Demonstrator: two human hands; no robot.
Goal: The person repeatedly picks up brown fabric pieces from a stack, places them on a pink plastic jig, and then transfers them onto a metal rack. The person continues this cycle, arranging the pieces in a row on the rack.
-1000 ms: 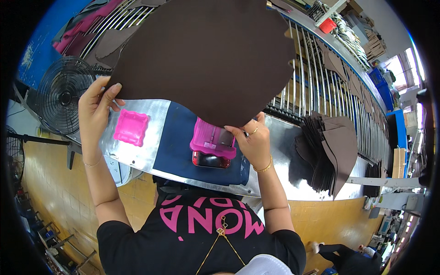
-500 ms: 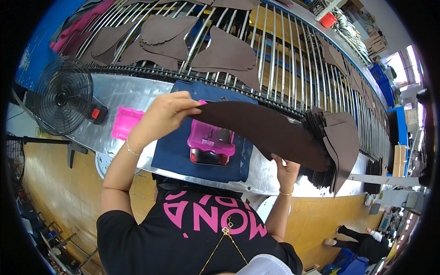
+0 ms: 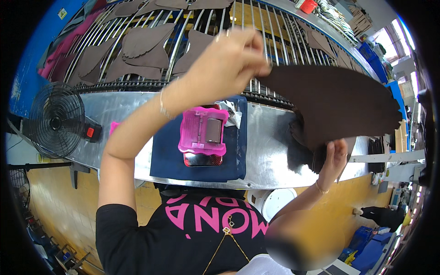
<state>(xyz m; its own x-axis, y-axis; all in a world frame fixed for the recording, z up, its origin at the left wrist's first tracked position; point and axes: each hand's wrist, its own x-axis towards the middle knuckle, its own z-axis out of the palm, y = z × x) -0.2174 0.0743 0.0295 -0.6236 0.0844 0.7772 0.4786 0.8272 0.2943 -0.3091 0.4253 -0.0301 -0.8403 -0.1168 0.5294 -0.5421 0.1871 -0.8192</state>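
A dark brown cut piece of sheet material [image 3: 334, 101], with one curved, scalloped edge, is stretched between my two hands. My left hand [image 3: 233, 59], slightly blurred, pinches its left corner above the steel table. My right hand [image 3: 337, 158] grips its lower edge, fingers closed on it. Partly hidden beneath it are more brown pieces [image 3: 297, 130] on the table. Left of the piece, a pink plastic tray [image 3: 185, 133] holds a small dark object and sits on a black and red item [image 3: 201, 160], all on a dark blue cloth [image 3: 167, 158].
Beyond the steel table [image 3: 266, 156] runs a rack of metal rollers [image 3: 270, 39] carrying several brown pieces [image 3: 144, 41]. A black fan [image 3: 56, 123] stands at the left. A crumpled silver wrapper [image 3: 233, 114] lies beside the tray. A person [image 3: 382, 215] is at the far right.
Both hands have moved right, carrying the brown piece with them. My left hand also rose, and the piece now covers much of the stack at the right. The silver wrapper has come into sight.
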